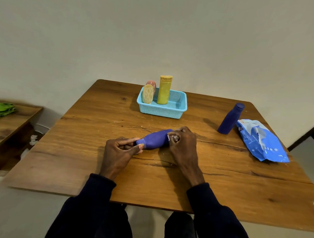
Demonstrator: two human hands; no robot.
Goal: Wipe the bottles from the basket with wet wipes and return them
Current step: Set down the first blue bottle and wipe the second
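Note:
A blue bottle (156, 139) lies on its side over the middle of the wooden table (239, 184). My left hand (120, 151) grips its cap end. My right hand (183, 143) holds a crumpled white wet wipe (173, 137) against the bottle's other end. A light blue basket (162, 109) stands farther back with a tall yellow bottle (164, 90), a pale yellow bottle (147, 94) and a pink bottle (151, 83) upright in it. A second blue bottle (231, 118) stands on the table at the right.
A blue pack of wet wipes (260, 140) lies at the right next to the standing blue bottle. A lower wooden side table (10, 124) at the left carries a green cloth (2, 110). White scraps lie on the floor between the tables.

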